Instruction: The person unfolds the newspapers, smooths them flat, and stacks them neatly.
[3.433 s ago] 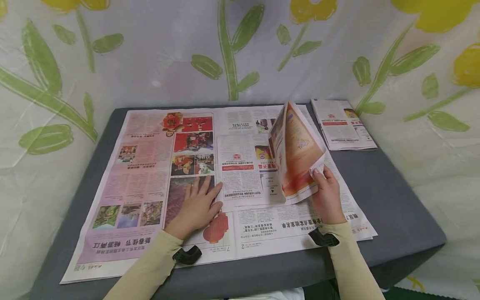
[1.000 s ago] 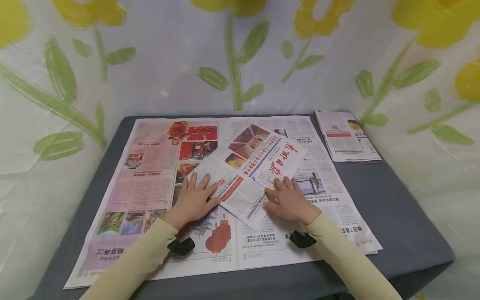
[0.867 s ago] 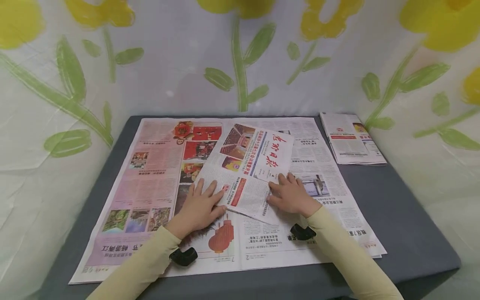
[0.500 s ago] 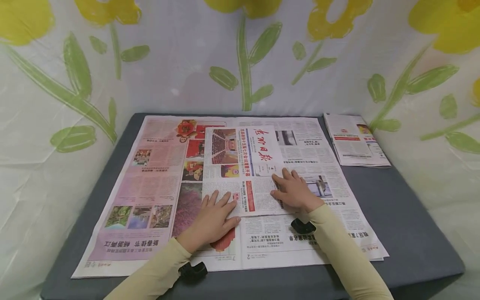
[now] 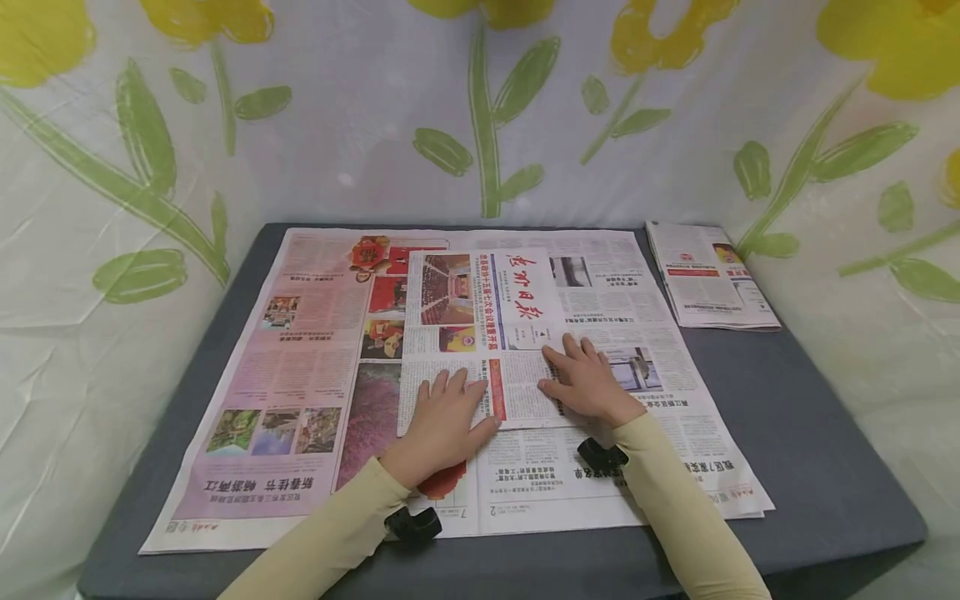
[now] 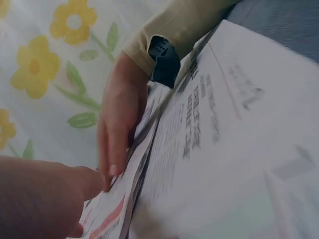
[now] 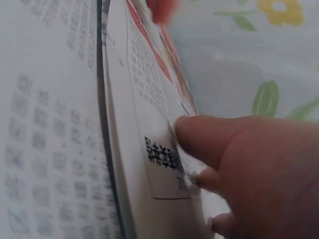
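Observation:
A folded newspaper [image 5: 446,367] lies flat near the middle of a larger spread-out newspaper [image 5: 300,467]. Its red masthead and hall photo face up. My left hand [image 5: 442,425] rests on its lower left part, fingers spread and fairly straight. On its right edge rests my right hand [image 5: 588,383], the fingers extended and touching the paper. In the left wrist view both hands appear over the folded newspaper's layered edge. The right wrist view shows my right thumb [image 7: 204,134] against the printed page, and a blurred bit of the other hand at the top.
Another folded newspaper [image 5: 708,292] lies at the table's back right corner. The grey-covered table [image 5: 810,467] shows along the right side and the front edge. A white curtain [image 5: 337,108] with yellow flowers surrounds the back and sides.
Earlier my right hand held up the folded newspaper's flap. The newspaper has since been laid flat, then turned from slanted to nearly square with the sheets below. My left hand has slid right onto it.

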Tool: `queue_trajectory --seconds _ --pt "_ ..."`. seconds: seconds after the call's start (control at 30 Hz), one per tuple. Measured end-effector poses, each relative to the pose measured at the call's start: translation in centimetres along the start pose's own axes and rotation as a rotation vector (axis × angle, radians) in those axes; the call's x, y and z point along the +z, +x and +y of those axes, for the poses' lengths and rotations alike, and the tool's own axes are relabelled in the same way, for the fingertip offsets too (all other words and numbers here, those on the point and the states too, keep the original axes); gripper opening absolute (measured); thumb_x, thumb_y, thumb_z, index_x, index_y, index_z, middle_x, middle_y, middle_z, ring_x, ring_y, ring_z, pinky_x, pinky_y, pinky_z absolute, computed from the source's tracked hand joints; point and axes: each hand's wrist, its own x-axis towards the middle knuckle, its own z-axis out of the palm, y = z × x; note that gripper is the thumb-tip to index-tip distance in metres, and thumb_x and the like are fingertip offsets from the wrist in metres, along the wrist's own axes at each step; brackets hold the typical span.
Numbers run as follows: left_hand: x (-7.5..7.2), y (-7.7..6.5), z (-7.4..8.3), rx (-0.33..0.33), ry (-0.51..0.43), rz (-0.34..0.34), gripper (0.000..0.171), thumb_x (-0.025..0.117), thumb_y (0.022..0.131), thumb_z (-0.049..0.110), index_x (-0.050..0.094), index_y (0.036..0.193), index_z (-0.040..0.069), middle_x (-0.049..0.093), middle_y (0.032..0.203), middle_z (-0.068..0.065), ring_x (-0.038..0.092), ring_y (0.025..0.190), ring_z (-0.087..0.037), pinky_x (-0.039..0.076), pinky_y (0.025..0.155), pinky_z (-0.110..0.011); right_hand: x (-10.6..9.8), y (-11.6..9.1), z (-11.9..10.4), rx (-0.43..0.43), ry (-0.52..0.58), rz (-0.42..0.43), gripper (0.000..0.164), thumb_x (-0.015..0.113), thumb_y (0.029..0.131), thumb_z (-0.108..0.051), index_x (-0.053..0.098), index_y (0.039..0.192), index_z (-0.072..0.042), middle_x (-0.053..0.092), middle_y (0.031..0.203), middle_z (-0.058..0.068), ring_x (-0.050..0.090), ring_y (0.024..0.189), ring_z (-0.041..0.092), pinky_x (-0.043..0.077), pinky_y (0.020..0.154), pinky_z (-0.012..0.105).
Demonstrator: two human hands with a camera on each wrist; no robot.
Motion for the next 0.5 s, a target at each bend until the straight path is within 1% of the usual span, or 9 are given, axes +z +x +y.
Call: queue_trajectory --seconds 0.07,0.13,0.2,0.3,0.43,0.5 --pt "0.3 1.1 1.1 -0.005 -0.007 -0.030 0.064 0.062 0.098 0.049 0.051 0.149 0.013 0.042 0.157 -0.024 0.034 0.146 -0.052 0.028 0.114 -0.071 0.1 0.1 0.2 0.014 0.033 0.016 0.071 0.056 0.102 -0.039 0.031 0.161 -0.008 0.022 0.166 0.029 0.011 0.153 0.057 0.013 0.119 0.075" --pt "0.9 2.3 2.3 0.000 0.005 -0.063 0.070 0.060 0.098 0.053 0.045 0.154 0.013 0.034 0.163 -0.024 0.027 0.151 -0.051 0.024 0.118 -0.070 0.1 0.3 0.5 0.021 0.081 0.049 0.073 0.053 0.104 -0.037 0.024 0.162 -0.005 0.028 0.164 0.029 0.015 0.153 0.056 0.015 0.120 0.073" --pt "1.6 3.5 3.5 0.012 0.027 -0.093 0.075 0.058 0.098 0.057 0.041 0.156 0.013 0.028 0.165 -0.023 0.022 0.153 -0.050 0.021 0.120 -0.069 0.0 0.3 0.9 0.017 0.136 0.087 0.073 0.050 0.105 -0.034 0.018 0.163 -0.001 0.032 0.162 0.029 0.020 0.152 0.055 0.019 0.121 0.069" --pt "2.8 4.7 5.1 0.024 0.062 -0.132 0.081 0.054 0.097 0.063 0.035 0.160 0.015 0.021 0.169 -0.021 0.016 0.156 -0.047 0.016 0.123 -0.066 -0.1 0.4 1.4 0.005 0.226 0.130 0.070 0.046 0.108 -0.030 0.014 0.162 0.002 0.035 0.160 0.030 0.029 0.151 0.050 0.026 0.122 0.063" --pt "4.0 5.5 6.3 0.008 0.079 -0.156 0.086 0.053 0.095 0.068 0.031 0.162 0.019 0.016 0.171 -0.019 0.009 0.158 -0.046 0.010 0.124 -0.066 -0.3 0.3 1.9 0.020 0.313 0.136 0.068 0.042 0.110 -0.031 0.012 0.163 -0.001 0.035 0.161 0.028 0.038 0.149 0.043 0.031 0.121 0.057" --pt "4.4 5.7 6.5 0.001 0.089 -0.153 0.085 0.053 0.096 0.067 0.030 0.162 0.020 0.016 0.171 -0.019 0.007 0.158 -0.046 0.009 0.123 -0.067 -0.3 0.3 2.0 0.028 0.314 0.135 0.067 0.041 0.110 -0.033 0.013 0.164 -0.004 0.035 0.161 0.027 0.039 0.148 0.043 0.031 0.121 0.057"
